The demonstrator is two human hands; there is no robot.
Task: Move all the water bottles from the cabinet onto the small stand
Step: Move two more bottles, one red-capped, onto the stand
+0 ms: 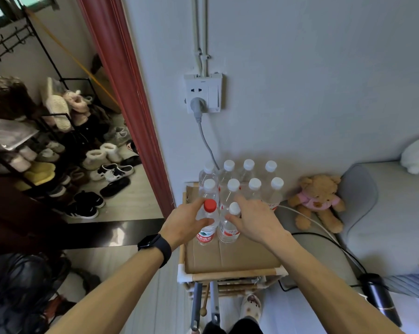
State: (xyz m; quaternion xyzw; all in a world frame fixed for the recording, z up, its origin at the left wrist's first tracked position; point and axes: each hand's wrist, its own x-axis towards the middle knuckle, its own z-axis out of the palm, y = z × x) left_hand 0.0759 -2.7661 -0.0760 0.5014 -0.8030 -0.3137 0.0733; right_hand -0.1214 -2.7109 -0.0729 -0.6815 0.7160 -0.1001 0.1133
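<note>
A small wooden stand (pixel 235 274) topped with cardboard stands against the wall. Several clear water bottles with white caps (pixel 254 186) stand in two rows at its back. In front of them, my left hand (pixel 188 221) is wrapped around a red-capped bottle (pixel 207 225) standing upright on the cardboard. Right beside it, my right hand (pixel 254 219) grips a white-capped bottle (pixel 229 227), also upright and touching the red-capped one. The cabinet is not in view.
A wall socket (pixel 203 92) with a grey plug and cable hangs above the stand. A teddy bear (pixel 318 201) and a grey sofa (pixel 384 213) are to the right, a dark flask (pixel 379 298) lower right. A red door frame (pixel 129 92) and shoe racks are left.
</note>
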